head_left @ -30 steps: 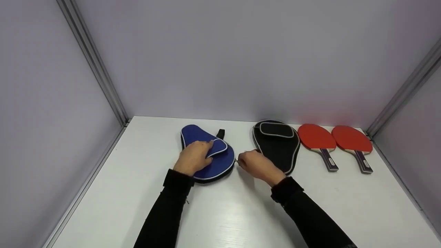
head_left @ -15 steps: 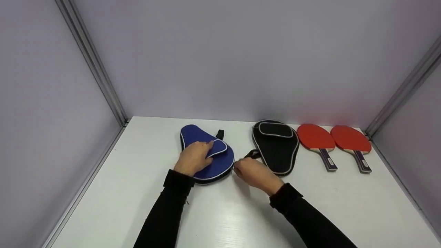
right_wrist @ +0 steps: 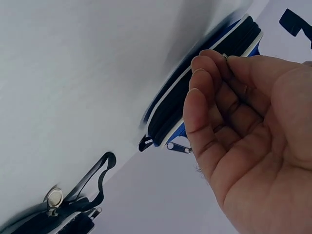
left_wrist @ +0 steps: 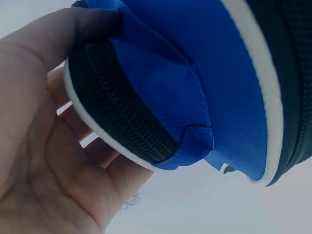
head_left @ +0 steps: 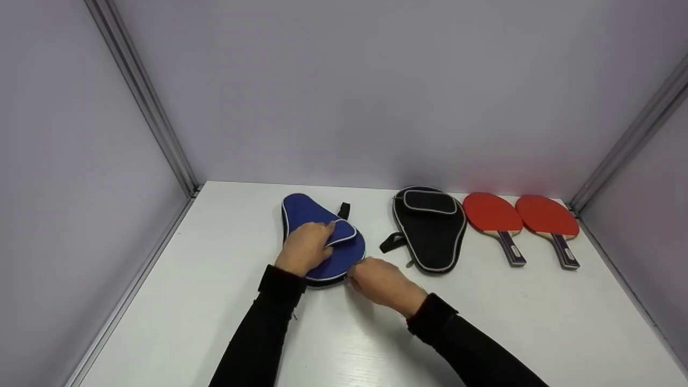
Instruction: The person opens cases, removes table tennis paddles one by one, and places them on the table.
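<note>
A blue table tennis bat case [head_left: 344, 260] with white piping lies on the white table. My left hand [head_left: 305, 248] holds its small raised front pocket, thumb on one side and fingers on the other; the pocket's zipper [left_wrist: 129, 117] shows in the left wrist view. At the case's rounded near edge, my right hand [head_left: 384, 284] pinches a tiny metal zipper pull [right_wrist: 225, 57] between thumb and index finger. The dark zipper band [right_wrist: 168, 114] runs along the case's side in the right wrist view. Most of the pull is hidden by the fingertips.
Right of the blue case lies a black bat case [head_left: 432, 236] with a wrist strap [head_left: 393, 243]. Two red table tennis bats [head_left: 493, 212] lie beyond it, handles toward me. Grey walls stand behind and at both sides of the table [head_left: 215, 301].
My right hand has moved left and nearer along the blue case's edge, uncovering the black case's strap. The left hand has stayed on the pocket.
</note>
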The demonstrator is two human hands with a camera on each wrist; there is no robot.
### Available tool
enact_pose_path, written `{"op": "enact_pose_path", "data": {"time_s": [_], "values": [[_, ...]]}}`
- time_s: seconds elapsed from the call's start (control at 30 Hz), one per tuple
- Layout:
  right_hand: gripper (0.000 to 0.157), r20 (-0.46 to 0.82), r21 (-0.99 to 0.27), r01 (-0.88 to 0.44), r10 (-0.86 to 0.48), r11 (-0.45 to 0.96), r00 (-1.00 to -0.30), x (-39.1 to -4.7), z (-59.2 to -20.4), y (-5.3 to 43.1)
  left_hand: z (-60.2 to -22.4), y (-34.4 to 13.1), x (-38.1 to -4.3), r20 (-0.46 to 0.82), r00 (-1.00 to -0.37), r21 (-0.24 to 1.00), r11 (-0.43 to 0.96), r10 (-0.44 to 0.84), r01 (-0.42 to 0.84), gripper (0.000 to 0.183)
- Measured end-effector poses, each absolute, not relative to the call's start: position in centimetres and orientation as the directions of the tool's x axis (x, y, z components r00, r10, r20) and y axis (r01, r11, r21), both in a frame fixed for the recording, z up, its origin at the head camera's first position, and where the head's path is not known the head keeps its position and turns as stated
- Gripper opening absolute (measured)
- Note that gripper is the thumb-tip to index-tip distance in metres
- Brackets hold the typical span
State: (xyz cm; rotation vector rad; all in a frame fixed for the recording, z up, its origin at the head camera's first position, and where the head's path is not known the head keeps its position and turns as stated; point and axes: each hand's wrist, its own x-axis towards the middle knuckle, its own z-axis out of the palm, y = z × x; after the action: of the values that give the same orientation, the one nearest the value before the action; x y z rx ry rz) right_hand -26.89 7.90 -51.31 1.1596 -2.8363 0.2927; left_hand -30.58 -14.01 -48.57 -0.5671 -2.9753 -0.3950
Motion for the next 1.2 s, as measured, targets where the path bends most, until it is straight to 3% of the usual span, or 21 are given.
{"op": "enact_pose_path", "data": {"time_s": [0.4, 0.7, 0.9, 1.2], "values": [[0.018, 0.198, -0.125, -0.669, -0.642, 0.732, -0.74, -28.2, -51.3, 9.4, -48.0, -12.7, -30.0, 0.087, -0.945, 0.234, 0.916, 0.315, 0.327, 0.073], [0.018, 0.206, -0.081, -0.642, -0.618, 0.762, -0.759, -29.6, -51.6, 11.1, -47.4, -11.7, -29.3, 0.083, -0.955, 0.25, 0.922, 0.283, 0.295, 0.055], [0.018, 0.23, -0.081, -0.614, -0.585, 0.785, -0.778, -30.5, -51.7, 11.9, -47.4, -11.3, -28.5, 0.147, -0.943, 0.212, 0.922, 0.299, 0.326, 0.038], [0.013, 0.182, -0.142, -0.505, -0.478, 0.852, -0.859, -32.2, -51.5, 13.1, -47.1, -11.5, -27.4, 0.102, -0.922, 0.175, 0.906, 0.374, 0.387, 0.043]]}}
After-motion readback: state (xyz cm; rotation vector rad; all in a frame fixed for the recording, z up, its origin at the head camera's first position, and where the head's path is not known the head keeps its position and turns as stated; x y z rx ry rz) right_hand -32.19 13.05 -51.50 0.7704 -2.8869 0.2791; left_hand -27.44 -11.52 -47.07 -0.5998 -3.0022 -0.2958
